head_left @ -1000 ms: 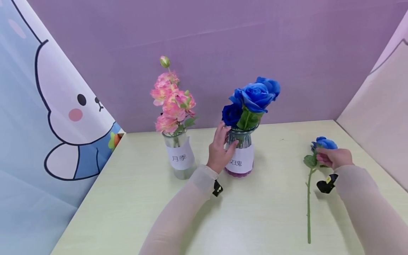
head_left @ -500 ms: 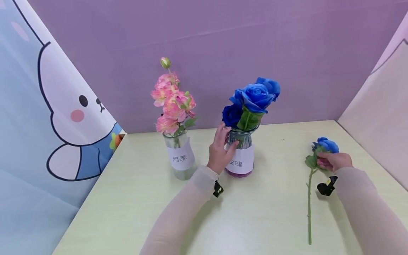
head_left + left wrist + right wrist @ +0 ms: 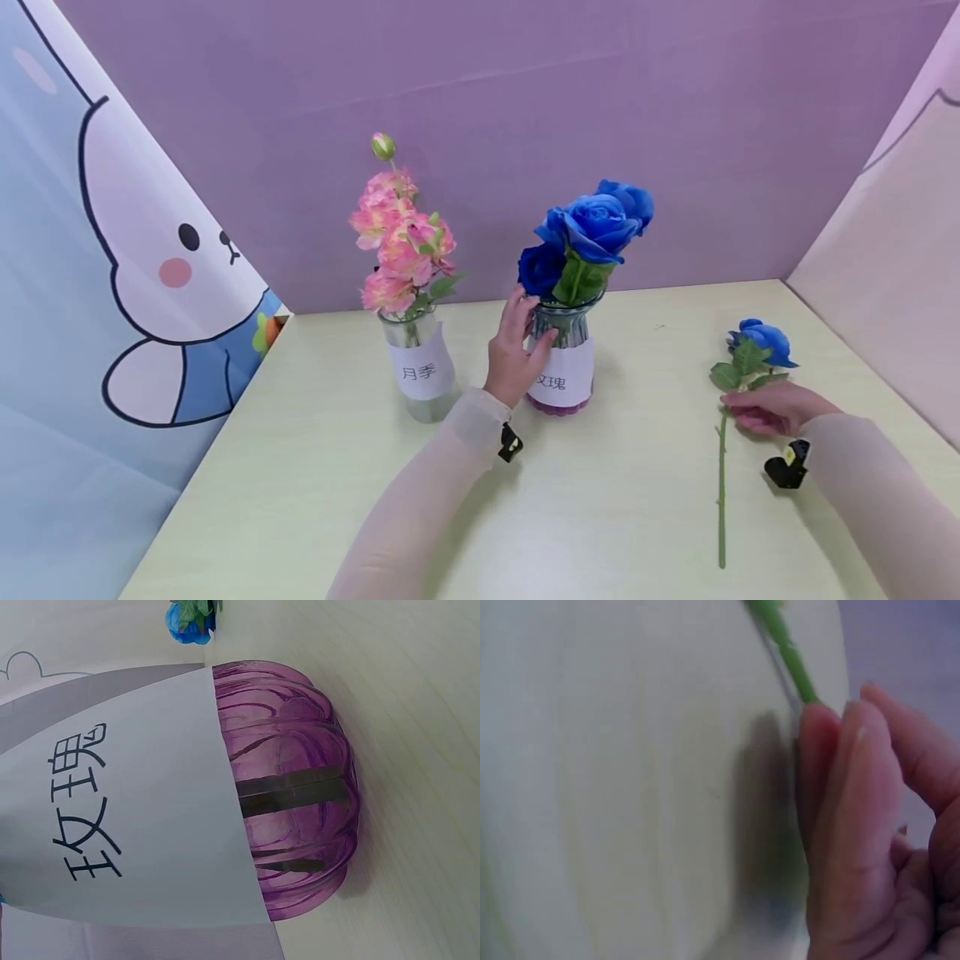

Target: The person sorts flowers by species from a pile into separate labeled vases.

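Note:
A glass vase (image 3: 577, 329) with a purple base and a white label (image 3: 142, 795) stands upright, filled with blue roses (image 3: 596, 227). My left hand (image 3: 516, 354) holds this vase at its neck, thumb across the front and fingers at the left side by the rim. To the right, a single blue rose (image 3: 763, 342) lies along the table, its bloom pointing away from me. My right hand (image 3: 780, 408) pinches its green stem (image 3: 791, 660) just below the leaves. In the right wrist view the fingers hide part of the stem.
Left of the labelled vase stands a clear glass vase (image 3: 420, 408) of pink flowers (image 3: 405, 242), also labelled. Behind the pale table (image 3: 600, 517) rises a purple backdrop (image 3: 480, 100). A rabbit-print cloth (image 3: 157, 250) borders the left side.
My right hand has slid from just under the bloom down to the stem below the leaves. My left hand stays at the vase's neck, and both vases stand where they were.

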Action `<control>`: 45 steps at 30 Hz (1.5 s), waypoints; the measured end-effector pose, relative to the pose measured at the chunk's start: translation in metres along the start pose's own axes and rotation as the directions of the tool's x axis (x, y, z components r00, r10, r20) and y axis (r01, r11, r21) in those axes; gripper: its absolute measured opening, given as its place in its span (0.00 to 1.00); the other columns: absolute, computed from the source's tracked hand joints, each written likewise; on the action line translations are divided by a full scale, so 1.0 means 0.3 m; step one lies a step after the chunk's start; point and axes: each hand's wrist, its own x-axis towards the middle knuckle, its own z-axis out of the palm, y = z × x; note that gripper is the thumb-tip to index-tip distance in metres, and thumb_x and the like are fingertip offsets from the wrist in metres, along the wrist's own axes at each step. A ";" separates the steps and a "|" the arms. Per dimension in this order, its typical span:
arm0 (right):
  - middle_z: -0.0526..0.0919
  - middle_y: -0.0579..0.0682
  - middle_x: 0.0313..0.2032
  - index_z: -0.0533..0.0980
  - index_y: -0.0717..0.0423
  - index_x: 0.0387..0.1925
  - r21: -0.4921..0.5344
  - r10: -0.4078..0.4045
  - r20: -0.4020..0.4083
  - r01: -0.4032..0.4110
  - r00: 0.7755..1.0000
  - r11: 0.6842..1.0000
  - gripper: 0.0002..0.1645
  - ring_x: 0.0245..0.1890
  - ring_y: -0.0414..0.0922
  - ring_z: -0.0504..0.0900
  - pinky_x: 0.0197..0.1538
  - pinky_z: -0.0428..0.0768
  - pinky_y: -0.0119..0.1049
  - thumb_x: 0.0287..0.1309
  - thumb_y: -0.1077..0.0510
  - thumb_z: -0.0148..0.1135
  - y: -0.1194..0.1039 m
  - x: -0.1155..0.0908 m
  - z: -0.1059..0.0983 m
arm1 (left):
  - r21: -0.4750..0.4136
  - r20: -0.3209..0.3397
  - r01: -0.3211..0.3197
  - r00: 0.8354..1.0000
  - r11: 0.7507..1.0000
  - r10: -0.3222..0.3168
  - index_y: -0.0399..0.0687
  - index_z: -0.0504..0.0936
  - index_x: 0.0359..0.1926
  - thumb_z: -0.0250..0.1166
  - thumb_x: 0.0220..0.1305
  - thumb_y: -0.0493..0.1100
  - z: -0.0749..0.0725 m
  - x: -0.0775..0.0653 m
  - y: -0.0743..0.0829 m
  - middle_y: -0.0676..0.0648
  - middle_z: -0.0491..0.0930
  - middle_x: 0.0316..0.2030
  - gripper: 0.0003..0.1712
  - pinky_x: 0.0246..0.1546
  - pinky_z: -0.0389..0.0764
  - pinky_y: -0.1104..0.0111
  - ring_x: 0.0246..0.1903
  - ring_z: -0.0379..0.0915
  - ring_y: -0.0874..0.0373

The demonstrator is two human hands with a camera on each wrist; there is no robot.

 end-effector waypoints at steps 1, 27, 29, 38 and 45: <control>0.81 0.44 0.19 0.81 0.53 0.21 -0.004 -0.006 -0.012 0.006 1.000 1.000 0.16 0.17 0.33 0.78 0.26 0.79 0.21 0.65 0.57 0.59 0.003 0.005 0.008 | 0.002 0.000 -0.002 1.000 1.000 0.002 0.37 0.64 0.58 0.67 0.59 0.33 0.000 0.000 -0.001 0.31 0.62 0.63 0.29 0.50 0.79 0.65 0.51 0.76 0.40; 0.85 0.49 0.23 0.81 0.54 0.23 0.438 -0.043 0.078 0.004 0.996 0.899 0.18 0.25 0.39 0.85 0.36 0.85 0.30 0.67 0.65 0.51 -0.025 0.041 0.121 | 0.002 0.002 -0.021 1.000 1.000 0.021 0.39 0.64 0.58 0.68 0.58 0.33 0.004 0.005 -0.008 0.32 0.61 0.64 0.30 0.51 0.77 0.70 0.50 0.77 0.40; 0.85 0.51 0.25 0.81 0.55 0.25 0.499 -0.072 0.108 0.009 0.991 0.866 0.18 0.27 0.41 0.86 0.38 0.85 0.31 0.68 0.66 0.50 -0.024 0.040 0.127 | 0.003 0.002 -0.022 1.000 1.000 0.022 0.39 0.64 0.58 0.68 0.58 0.33 0.004 0.006 -0.007 0.32 0.61 0.64 0.30 0.51 0.77 0.70 0.50 0.77 0.40; 0.85 0.53 0.29 0.81 0.58 0.30 0.692 -0.231 0.051 0.132 0.972 0.709 0.17 0.32 0.43 0.85 0.42 0.85 0.35 0.69 0.68 0.47 -0.030 0.038 0.172 | 0.018 -0.008 -0.032 0.999 0.999 0.032 0.39 0.64 0.58 0.68 0.58 0.33 0.000 0.006 -0.010 0.32 0.62 0.64 0.30 0.51 0.77 0.70 0.50 0.77 0.40; 0.84 0.54 0.29 0.81 0.60 0.31 0.767 -0.359 -0.033 0.254 0.933 0.589 0.16 0.31 0.43 0.85 0.41 0.84 0.31 0.68 0.70 0.47 -0.018 0.024 0.217 | -0.002 -0.010 -0.039 0.999 0.999 0.039 0.39 0.64 0.58 0.68 0.58 0.32 0.003 0.000 -0.015 0.31 0.62 0.63 0.30 0.51 0.78 0.70 0.49 0.77 0.40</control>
